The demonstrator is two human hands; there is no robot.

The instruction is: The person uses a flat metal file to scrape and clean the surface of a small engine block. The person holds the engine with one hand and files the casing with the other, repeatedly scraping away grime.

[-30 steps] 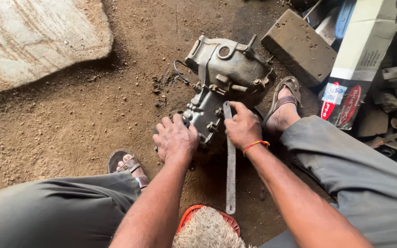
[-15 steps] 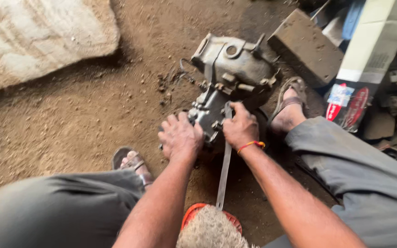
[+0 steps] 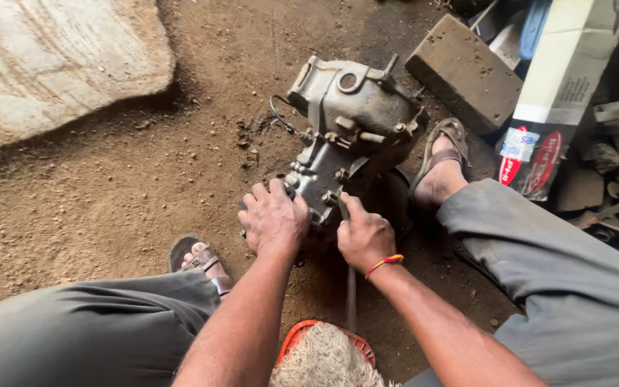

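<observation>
Grimy cast-metal housing (image 3: pixel 349 129) — left hand (image 3: pixel 274 223) pressing flat, right hand (image 3: pixel 364 240) gripping slim wrench (image 3: pixel 351 297).

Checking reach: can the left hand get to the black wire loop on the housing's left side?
Probably yes. The left hand rests on the metal housing; the wire loop lies beyond it over bare dirt, with nothing between.

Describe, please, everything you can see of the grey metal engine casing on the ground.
The engine casing is a dull grey cast-metal block, grimy, with bolts, lugs and a round hole on top. It lies tilted on the dirt floor. The left hand presses its near end; the right hand grips a long metal tool against it.
</observation>
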